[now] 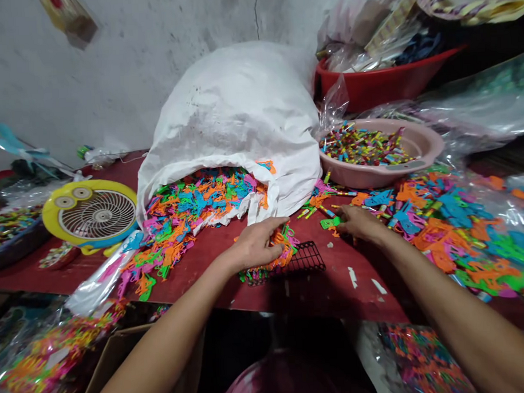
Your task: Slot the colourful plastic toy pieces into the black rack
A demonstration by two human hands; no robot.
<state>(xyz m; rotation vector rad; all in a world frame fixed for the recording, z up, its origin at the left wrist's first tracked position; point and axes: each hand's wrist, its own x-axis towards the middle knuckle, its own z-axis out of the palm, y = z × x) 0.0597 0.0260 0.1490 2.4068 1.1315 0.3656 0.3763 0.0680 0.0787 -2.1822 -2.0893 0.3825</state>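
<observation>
My left hand (pixel 257 244) rests over a black wire rack (pixel 307 257) at the table's front, its thumb and fingers apart around small coloured plastic pieces (pixel 285 252) on the rack's left part. The rack's right part is bare. Right of the rack, my right hand (pixel 356 223) has its fingers bent down at a green plastic piece (pixel 330 223); its fingertips are partly hidden, so its grip is unclear. Behind my left hand, a large white sack (pixel 237 111) lies with its mouth open, and orange, green, blue and pink pieces (pixel 169 245) spill from it.
A pink basin (pixel 373 172) of small colourful sticks stands behind my right hand, below a red basin (pixel 378 86). Loose plastic pieces (pixel 443 230) cover the right side. A yellow fan (pixel 101 216) and clear bags (pixel 99 282) are left. An open carton (pixel 117 359) sits below the edge.
</observation>
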